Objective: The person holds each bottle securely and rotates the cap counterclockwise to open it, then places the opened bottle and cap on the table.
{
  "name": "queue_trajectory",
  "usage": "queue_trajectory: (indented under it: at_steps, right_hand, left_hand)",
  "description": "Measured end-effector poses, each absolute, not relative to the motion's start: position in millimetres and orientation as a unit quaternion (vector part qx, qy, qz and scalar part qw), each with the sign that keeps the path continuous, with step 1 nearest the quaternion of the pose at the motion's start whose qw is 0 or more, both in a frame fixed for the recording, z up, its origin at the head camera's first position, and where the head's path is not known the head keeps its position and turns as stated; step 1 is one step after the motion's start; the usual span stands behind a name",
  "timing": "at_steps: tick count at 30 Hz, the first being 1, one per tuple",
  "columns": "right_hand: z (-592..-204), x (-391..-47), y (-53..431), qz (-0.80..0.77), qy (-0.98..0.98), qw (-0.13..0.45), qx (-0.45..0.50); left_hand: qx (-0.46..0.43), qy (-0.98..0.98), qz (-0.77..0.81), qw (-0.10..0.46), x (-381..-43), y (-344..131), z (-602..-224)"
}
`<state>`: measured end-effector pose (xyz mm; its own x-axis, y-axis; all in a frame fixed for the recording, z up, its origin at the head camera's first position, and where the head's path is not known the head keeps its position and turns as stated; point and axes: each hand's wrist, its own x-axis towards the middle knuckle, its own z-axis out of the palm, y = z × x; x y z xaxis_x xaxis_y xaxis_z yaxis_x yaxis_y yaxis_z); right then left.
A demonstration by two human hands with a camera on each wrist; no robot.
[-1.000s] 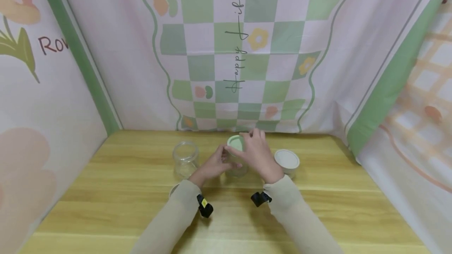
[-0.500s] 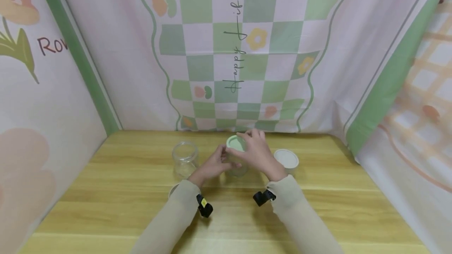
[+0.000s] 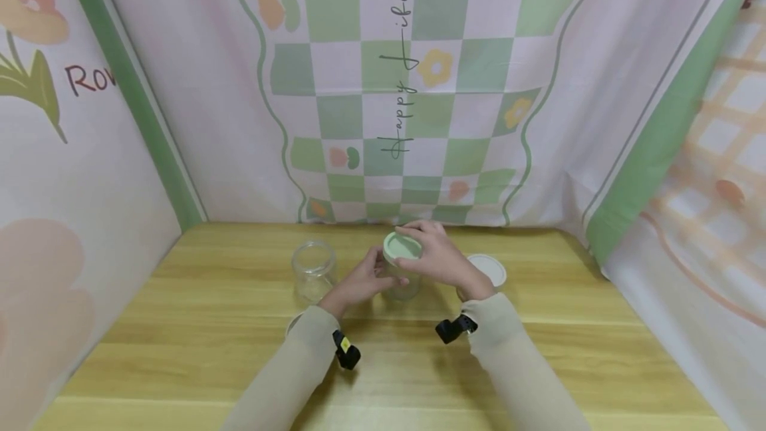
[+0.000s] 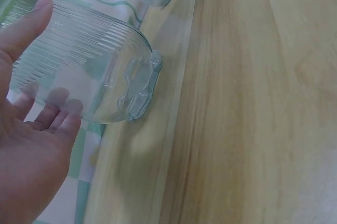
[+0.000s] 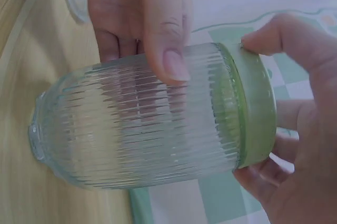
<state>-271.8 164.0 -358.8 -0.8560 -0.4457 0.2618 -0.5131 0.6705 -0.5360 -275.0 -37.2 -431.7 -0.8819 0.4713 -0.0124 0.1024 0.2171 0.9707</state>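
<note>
A ribbed clear glass jar (image 5: pixel 142 129) stands upright at the middle of the table, capped by a light green lid (image 3: pixel 402 247). My left hand (image 3: pixel 362 281) grips the jar's side, its thumb on the near face and fingers wrapped behind the glass. Around the lid's rim my right hand (image 3: pixel 439 255) curls thumb and fingers, as the right wrist view shows closely. In the left wrist view the jar's moulded base (image 4: pixel 141 87) is close to the wood. Nothing shows inside the jar.
Left of the hands stands a lidless glass jar (image 3: pixel 314 275). A jar with a white lid (image 3: pixel 487 268) is partly behind my right wrist. Another round rim (image 3: pixel 292 324) peeks out beside my left sleeve. A patterned curtain (image 3: pixel 389 118) hangs along the table's far edge.
My right hand has turned around the lid's rim, its wrist swinging to the right, so more of the green lid shows. The left hand and jar have stayed in place.
</note>
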Motion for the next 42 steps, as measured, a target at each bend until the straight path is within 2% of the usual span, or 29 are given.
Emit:
queue_trajectory:
  at_steps: [8, 19, 31, 42]
  right_hand:
    - [-359, -277, 169, 0.337, -0.899, -0.009, 0.279]
    - [-356, -273, 170, 0.361, -0.888, -0.011, 0.285]
    - [-360, -263, 156, 0.346, -0.901, 0.055, 0.257]
    - [-366, -255, 146, 0.251, -0.943, 0.148, 0.161]
  left_hand:
    - [0.200, 0.765, 0.594, 0.152, -275, -37, -432]
    - [0.203, 0.760, 0.598, 0.154, -274, -38, -433]
    - [0.194, 0.764, 0.595, 0.158, -274, -40, -432]
    - [0.183, 0.765, 0.598, 0.157, -277, -38, -435]
